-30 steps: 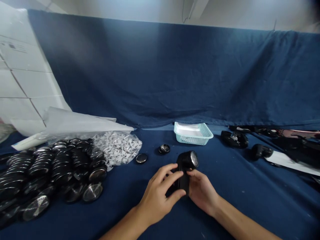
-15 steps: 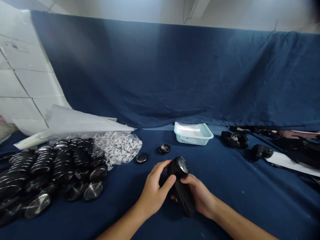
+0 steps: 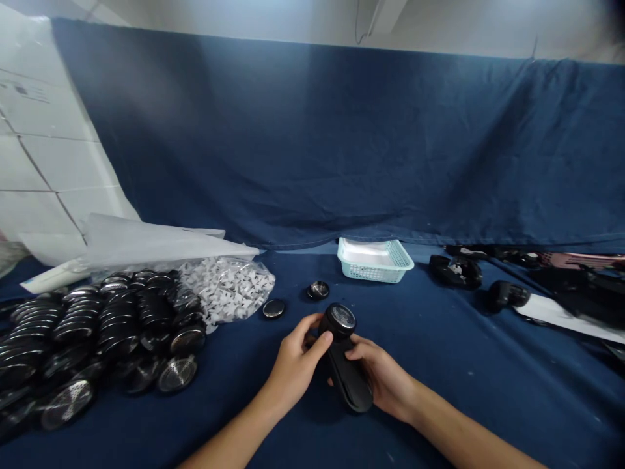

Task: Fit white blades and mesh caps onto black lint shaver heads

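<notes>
Both hands hold a black fabric shaver (image 3: 349, 376), its round metal-mesh head tilted up and away from me. My left hand (image 3: 300, 355) wraps the collar just below the head, thumb on the near side. Lower down, my right hand (image 3: 383, 374) grips the handle from the right, with its thumb along the edge and some fingertips showing behind. Beyond the head lie two loose round parts on the blue cloth: a flat black disc with a mesh face (image 3: 273, 309) and a small cup-like black ring (image 3: 318, 290).
Stacked black mesh caps (image 3: 117, 326) fill the left side. Behind them sits a clear bag of small white pieces (image 3: 229, 286) near white sheeting (image 3: 156, 241). A light-blue basket (image 3: 375, 272) stands at the back; black shaver bodies (image 3: 508, 296) lie at right.
The shaver has turned slightly in my hands, so more of its handle's lower end shows. Both hands stay on it, and the whole view has shifted a little.
</notes>
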Demonstrator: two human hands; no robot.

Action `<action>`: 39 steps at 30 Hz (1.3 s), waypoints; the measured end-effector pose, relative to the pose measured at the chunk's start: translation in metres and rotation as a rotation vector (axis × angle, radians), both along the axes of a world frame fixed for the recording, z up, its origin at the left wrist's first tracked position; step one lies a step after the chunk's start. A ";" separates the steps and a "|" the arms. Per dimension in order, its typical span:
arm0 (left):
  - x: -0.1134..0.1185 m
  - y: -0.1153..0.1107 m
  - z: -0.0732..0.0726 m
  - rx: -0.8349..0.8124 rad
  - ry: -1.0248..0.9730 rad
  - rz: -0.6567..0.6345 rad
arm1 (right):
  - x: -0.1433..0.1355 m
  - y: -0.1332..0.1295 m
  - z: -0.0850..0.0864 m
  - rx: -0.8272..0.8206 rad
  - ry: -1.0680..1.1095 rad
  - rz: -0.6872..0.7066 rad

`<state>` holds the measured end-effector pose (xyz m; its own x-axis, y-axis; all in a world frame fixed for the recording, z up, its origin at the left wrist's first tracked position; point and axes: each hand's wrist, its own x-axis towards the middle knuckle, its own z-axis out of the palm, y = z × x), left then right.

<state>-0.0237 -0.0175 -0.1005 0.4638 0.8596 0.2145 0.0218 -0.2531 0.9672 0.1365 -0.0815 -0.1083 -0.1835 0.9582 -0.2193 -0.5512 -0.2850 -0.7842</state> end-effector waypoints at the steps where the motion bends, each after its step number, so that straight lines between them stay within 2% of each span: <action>1: 0.000 0.000 0.000 0.003 0.003 0.001 | 0.000 0.000 0.000 -0.003 -0.003 0.002; 13: -0.003 -0.006 0.002 0.150 0.130 0.036 | -0.002 0.002 -0.004 -0.016 0.034 -0.008; 16: -0.004 -0.008 0.003 0.174 0.140 0.054 | 0.003 0.004 -0.008 -0.059 0.089 0.032; 19: -0.004 -0.012 0.005 0.204 0.129 0.011 | 0.009 0.006 -0.011 -0.080 0.118 0.075; 24: -0.005 -0.016 0.006 0.304 0.140 0.018 | 0.011 0.005 -0.009 -0.008 0.181 0.105; 31: -0.007 -0.013 0.002 0.149 0.102 0.032 | 0.012 0.003 -0.014 0.096 0.225 0.191; 34: -0.006 -0.010 0.003 0.043 0.000 -0.048 | 0.013 0.003 -0.016 0.126 0.210 0.272; 36: -0.005 -0.009 0.004 -0.038 -0.058 -0.119 | 0.011 0.002 -0.015 0.090 0.206 0.327; 39: -0.005 -0.009 0.004 -0.167 -0.087 -0.167 | 0.006 0.001 -0.011 0.008 0.201 0.300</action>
